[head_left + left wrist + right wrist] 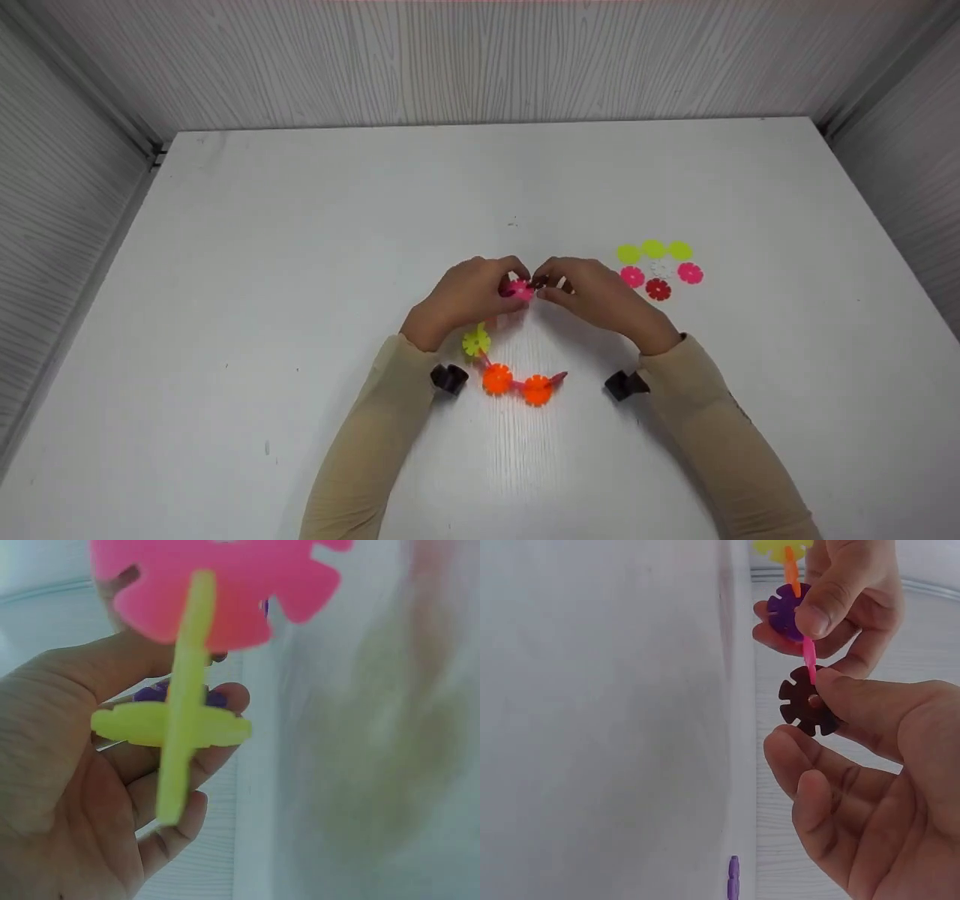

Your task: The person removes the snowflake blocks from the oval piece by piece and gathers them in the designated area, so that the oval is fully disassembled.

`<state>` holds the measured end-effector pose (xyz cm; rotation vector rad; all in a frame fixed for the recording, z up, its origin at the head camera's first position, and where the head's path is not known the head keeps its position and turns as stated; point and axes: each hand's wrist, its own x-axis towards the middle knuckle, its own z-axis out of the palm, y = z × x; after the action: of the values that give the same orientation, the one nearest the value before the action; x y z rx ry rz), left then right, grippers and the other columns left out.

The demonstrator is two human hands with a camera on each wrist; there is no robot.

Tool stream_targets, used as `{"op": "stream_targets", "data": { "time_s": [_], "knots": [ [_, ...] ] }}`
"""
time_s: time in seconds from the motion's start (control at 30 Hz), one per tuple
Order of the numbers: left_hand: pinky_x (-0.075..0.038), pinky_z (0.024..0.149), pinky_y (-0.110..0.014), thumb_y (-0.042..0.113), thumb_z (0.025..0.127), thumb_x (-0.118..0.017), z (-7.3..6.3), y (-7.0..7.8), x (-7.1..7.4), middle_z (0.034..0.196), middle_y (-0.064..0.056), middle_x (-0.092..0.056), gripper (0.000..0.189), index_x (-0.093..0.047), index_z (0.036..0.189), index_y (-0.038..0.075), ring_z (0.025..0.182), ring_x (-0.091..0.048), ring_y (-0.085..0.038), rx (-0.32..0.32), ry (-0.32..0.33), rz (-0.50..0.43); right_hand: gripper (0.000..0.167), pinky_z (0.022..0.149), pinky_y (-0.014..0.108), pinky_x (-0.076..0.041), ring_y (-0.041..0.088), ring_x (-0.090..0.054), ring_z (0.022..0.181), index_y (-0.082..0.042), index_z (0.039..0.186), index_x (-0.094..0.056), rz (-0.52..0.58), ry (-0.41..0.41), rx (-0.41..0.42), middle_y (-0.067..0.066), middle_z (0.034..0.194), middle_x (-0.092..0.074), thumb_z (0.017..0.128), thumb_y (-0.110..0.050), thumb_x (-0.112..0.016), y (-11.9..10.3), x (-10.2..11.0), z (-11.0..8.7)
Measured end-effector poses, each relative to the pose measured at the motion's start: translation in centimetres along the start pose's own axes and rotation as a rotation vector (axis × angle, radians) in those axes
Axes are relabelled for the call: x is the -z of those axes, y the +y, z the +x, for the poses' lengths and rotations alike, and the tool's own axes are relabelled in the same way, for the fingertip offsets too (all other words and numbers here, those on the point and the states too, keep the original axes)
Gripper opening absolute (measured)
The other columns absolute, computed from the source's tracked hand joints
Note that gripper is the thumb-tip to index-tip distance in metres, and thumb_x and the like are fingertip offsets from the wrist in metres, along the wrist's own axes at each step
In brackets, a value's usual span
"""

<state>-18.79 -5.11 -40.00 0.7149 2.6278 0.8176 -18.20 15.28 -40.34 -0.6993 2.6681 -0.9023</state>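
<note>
My left hand (469, 296) pinches a purple snowflake disc (784, 619) that is part of a chain of slotted plastic discs. Between thumb and fingers, my right hand (600, 296) holds a brown snowflake disc (801, 706), which meets the edge-on pink disc (809, 656) beside the purple one. From the hands the chain curves toward me, through a yellow disc (475, 343) and two orange discs (496, 379), lying on the table. Up close in the left wrist view, a pink disc (225, 607) and an edge-on yellow disc (180, 727) partly cover the left fingers.
Right of the right hand lie loose discs: three yellow ones (653, 248), two pink ones (690, 272), a white one (661, 268) and a red one (658, 289). The white table (337, 210) ends at wood-grain panels (480, 60). A purple piece (733, 877) shows low in the right wrist view.
</note>
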Motion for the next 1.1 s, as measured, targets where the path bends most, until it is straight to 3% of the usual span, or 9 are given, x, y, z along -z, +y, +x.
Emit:
{"op": "stream_targets", "data": {
  "time_s": [0.23,0.5,0.7,0.87,0.97,1.1],
  "knots": [
    [-0.052,0.082,-0.030,0.027,0.090,-0.068,0.1,-0.2,0.0,0.099,-0.007,-0.068,0.036,-0.063,0.122,0.011,0.086,-0.058,-0.019,-0.059,-0.014,-0.064,0.020,0.086,0.036,-0.054,0.019,-0.064,0.090,-0.011,0.107,-0.071,-0.038,0.047,0.000,0.004,0.100,-0.072,0.088,-0.019,-0.070,-0.1,0.1,0.0],
    [-0.052,0.081,-0.029,0.025,0.089,-0.069,0.1,-0.4,-0.1,0.099,-0.007,-0.069,0.035,-0.064,0.121,0.012,0.086,-0.059,-0.019,-0.110,-0.012,-0.093,0.015,0.083,0.035,-0.056,0.019,-0.064,0.083,-0.008,0.099,-0.072,-0.020,0.104,0.076,0.006,0.095,-0.073,0.086,-0.015,-0.072,0.3,0.2,-0.1],
    [-0.052,0.081,-0.028,0.024,0.090,-0.068,0.1,-0.6,-0.2,0.102,-0.006,-0.069,0.034,-0.065,0.122,0.014,0.088,-0.059,-0.018,-0.120,-0.024,-0.103,0.014,0.076,0.028,-0.055,0.018,-0.062,0.078,-0.005,0.097,-0.075,-0.019,0.118,0.160,0.007,0.087,-0.068,0.085,-0.010,-0.072,0.7,0.3,-0.2],
    [-0.051,0.082,-0.029,0.024,0.090,-0.067,0.1,-1.1,0.1,0.102,-0.005,-0.068,0.034,-0.065,0.123,0.016,0.090,-0.058,-0.018,-0.080,-0.003,-0.049,0.023,0.067,0.016,-0.047,0.016,-0.061,0.074,-0.006,0.106,-0.075,-0.020,0.103,0.215,0.007,0.081,-0.062,0.084,-0.004,-0.071,1.2,0.4,-0.3],
    [-0.051,0.084,-0.031,0.025,0.090,-0.067,0.1,-1.4,0.4,0.104,-0.005,-0.069,0.034,-0.065,0.123,0.016,0.091,-0.059,-0.019,-0.060,0.011,-0.032,0.025,0.072,0.020,-0.050,0.016,-0.064,0.079,-0.007,0.109,-0.074,0.009,0.081,0.177,0.006,0.086,-0.066,0.085,-0.006,-0.071,1.2,0.5,-0.2],
    [-0.051,0.087,-0.033,0.027,0.090,-0.068,0.0,-1.4,0.4,0.105,-0.004,-0.070,0.034,-0.065,0.122,0.018,0.095,-0.061,-0.020,-0.036,0.014,0.009,0.024,0.075,0.029,-0.053,0.017,-0.065,0.086,-0.010,0.111,-0.072,0.068,0.074,0.048,0.003,0.096,-0.073,0.087,-0.011,-0.070,1.2,0.8,-0.2]
  ]
}}
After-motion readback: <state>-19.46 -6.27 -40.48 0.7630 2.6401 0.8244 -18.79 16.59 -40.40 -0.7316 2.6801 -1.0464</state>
